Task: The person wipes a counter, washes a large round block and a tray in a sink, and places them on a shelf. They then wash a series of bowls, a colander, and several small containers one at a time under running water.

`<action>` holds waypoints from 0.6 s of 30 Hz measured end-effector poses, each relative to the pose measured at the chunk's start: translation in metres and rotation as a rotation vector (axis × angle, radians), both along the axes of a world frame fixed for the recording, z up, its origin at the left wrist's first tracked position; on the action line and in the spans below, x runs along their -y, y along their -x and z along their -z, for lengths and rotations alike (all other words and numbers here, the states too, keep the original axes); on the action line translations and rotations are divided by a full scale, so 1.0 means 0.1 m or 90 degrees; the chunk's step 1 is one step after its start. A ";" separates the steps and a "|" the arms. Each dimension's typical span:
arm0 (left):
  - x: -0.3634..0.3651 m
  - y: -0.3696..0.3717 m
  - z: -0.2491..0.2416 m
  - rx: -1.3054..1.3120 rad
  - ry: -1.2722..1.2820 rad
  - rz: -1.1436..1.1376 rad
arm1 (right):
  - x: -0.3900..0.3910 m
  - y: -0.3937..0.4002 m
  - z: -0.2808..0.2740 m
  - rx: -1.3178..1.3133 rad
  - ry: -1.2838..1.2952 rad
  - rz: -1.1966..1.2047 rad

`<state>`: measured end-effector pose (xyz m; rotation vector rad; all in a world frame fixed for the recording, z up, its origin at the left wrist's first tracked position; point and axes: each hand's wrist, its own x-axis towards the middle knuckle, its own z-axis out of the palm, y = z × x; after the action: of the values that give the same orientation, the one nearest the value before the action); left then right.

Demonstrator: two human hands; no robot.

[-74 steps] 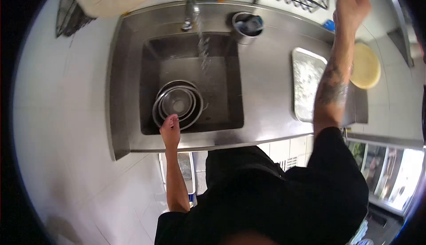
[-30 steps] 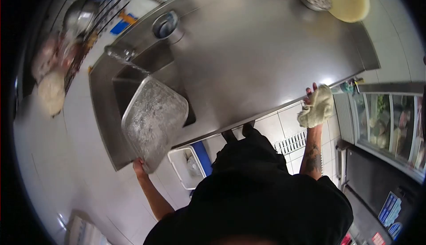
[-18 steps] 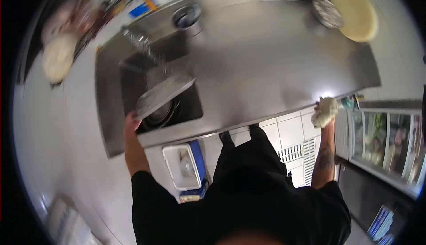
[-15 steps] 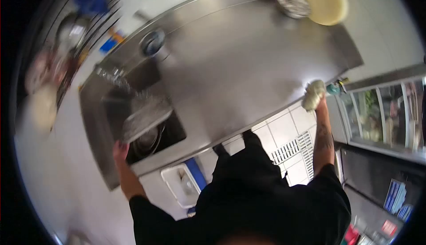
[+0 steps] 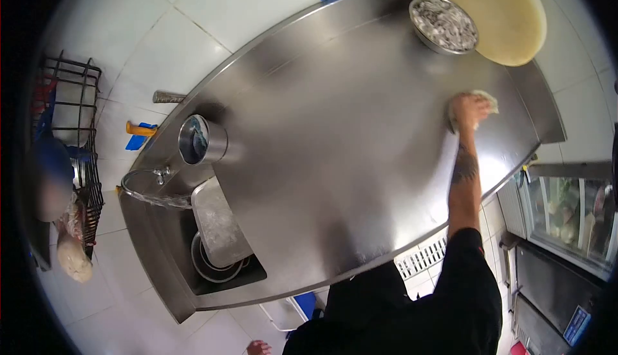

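Note:
My right hand (image 5: 472, 110) presses a pale, crumpled cloth (image 5: 489, 99) down on the steel counter (image 5: 335, 117), fingers closed over it. Just beyond that hand stands a metal bowl (image 5: 444, 25) filled with greyish-white pieces I cannot name exactly. Low at the bottom edge, only part of my left hand (image 5: 259, 348) shows; it hangs off the counter, its fingers loosely apart and holding nothing visible. In the sink (image 5: 154, 239), a metal tray (image 5: 222, 223) leans over a round pot (image 5: 209, 265) while water runs from the faucet (image 5: 138, 178).
A large round yellowish board (image 5: 499, 14) leans behind the bowl. A metal pot (image 5: 201, 139) with something dark bluish inside stands beside the sink. A wire rack (image 5: 74, 91) hangs on the left wall. To the right is a glass-fronted fridge (image 5: 570, 210).
My right hand has gone from the counter's front right edge onto its surface with the cloth. My left hand has left the sink's rim and dropped low. The view has shifted.

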<state>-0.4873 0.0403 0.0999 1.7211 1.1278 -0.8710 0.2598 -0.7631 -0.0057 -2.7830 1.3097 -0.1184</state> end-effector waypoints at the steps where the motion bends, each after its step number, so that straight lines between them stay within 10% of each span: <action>1: 0.02 0.28 0.14 0.021 0.037 0.144 | -0.34 -0.35 -0.02 0.001 0.028 -0.082; 2: -0.11 0.11 0.35 0.384 0.253 0.510 | -0.82 -0.65 -0.09 0.002 0.058 -0.161; 3: 0.18 0.40 0.18 0.046 0.100 0.257 | -1.37 -0.87 -0.19 -0.002 0.101 -0.211; 6: 0.28 0.63 0.21 0.036 0.093 0.197 | -2.75 -1.34 0.07 0.040 0.093 -0.337; 7: 0.27 0.55 0.33 0.186 -0.034 0.755 | -3.15 -1.28 0.03 0.079 0.018 -0.435; 9: 0.43 0.62 0.36 0.223 -0.309 0.602 | -3.77 -0.80 -0.21 0.157 -0.176 -0.555; 13: 0.69 0.07 0.26 0.058 -0.276 0.076 | -4.36 0.50 -0.46 0.278 -0.415 -0.789; 17: 0.95 -0.44 -0.10 0.168 -0.355 -0.171 | -5.27 1.59 -0.78 0.158 -0.610 -0.800; 18: 0.80 -0.42 0.06 0.227 -0.329 -0.195 | -5.62 1.75 -0.80 0.099 -0.889 -0.603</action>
<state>-0.4450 -0.0400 0.0939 1.9369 1.3924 -0.0711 0.0843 -0.2016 0.0743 -1.7305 -0.1731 0.4325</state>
